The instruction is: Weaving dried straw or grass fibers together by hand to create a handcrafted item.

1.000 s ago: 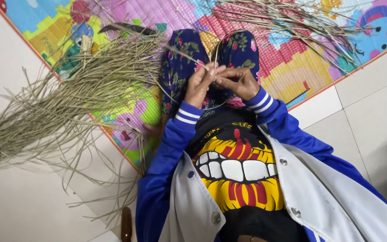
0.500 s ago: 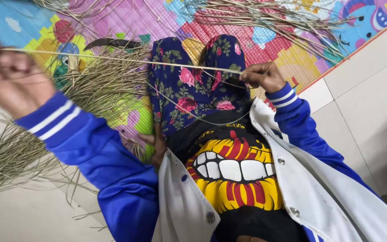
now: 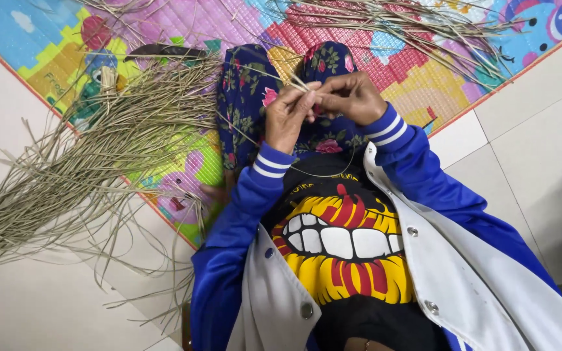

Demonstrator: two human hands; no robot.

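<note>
My left hand [image 3: 289, 116] and my right hand [image 3: 349, 97] meet over my lap, fingertips pinched together on a thin dry straw strand [image 3: 297, 83]. The strand sticks out a little up and left from the fingers. A finer thread-like piece hangs in a loop below the hands across my black shirt. Both arms wear blue sleeves with white stripes at the cuffs. My legs, in dark floral trousers [image 3: 245, 97], stretch out ahead on the mat.
A large bundle of dry straw [image 3: 79, 162] fans out at my left over a colourful play mat [image 3: 183, 26] and the pale tiled floor [image 3: 521, 149]. More loose straw [image 3: 417, 26] lies at the upper right. A dark curved blade [image 3: 164, 52] rests on the mat.
My left arm was stretched far out to the left, drawing a long strand taut. It has come back in, and both hands now pinch the strand together over my lap.
</note>
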